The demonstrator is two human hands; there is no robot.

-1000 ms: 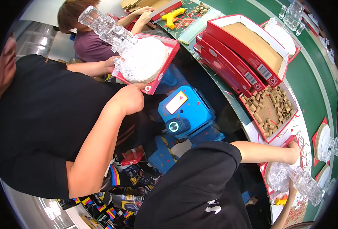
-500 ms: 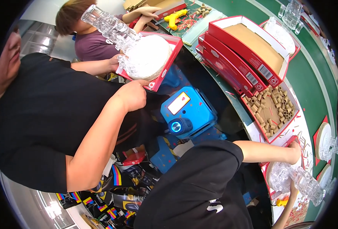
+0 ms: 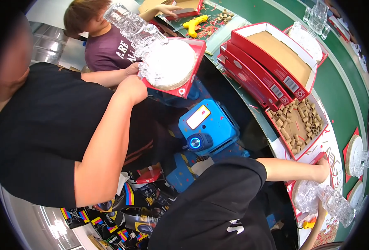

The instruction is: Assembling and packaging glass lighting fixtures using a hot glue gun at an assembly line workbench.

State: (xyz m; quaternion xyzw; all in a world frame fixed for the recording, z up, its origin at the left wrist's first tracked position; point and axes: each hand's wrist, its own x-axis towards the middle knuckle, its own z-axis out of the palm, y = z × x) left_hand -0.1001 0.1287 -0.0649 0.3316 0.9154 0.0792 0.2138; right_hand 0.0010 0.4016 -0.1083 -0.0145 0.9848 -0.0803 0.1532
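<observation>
At the lower right, a clear glass piece with a tall ornate column point(image 3: 337, 204) lies tilted over a white round base point(image 3: 297, 196) in a red box tray point(image 3: 292, 200). My left hand point(image 3: 322, 170) is bent closed at the tray's far edge; its fingertips are partly hidden. My right hand point(image 3: 321, 211) comes up from below, its fingers against the glass column. Much of that hand is covered by the glass. A yellow glue gun point(image 3: 307, 225) lies by the tray, close to my right forearm.
Stacked red boxes point(image 3: 272, 66) stand on the green table beside a carton of short cardboard tubes point(image 3: 285, 139). A co-worker in black point(image 3: 55, 137) holds another red tray point(image 3: 198, 62) with a similar glass piece. A blue stool-like box point(image 3: 213, 133) stands between us. Another person point(image 3: 109, 50) sits beyond.
The co-worker in black has drawn a hand back from the tray's near corner toward its left side. The farther person has turned and reaches toward a box. My hands stay at the tray and glass.
</observation>
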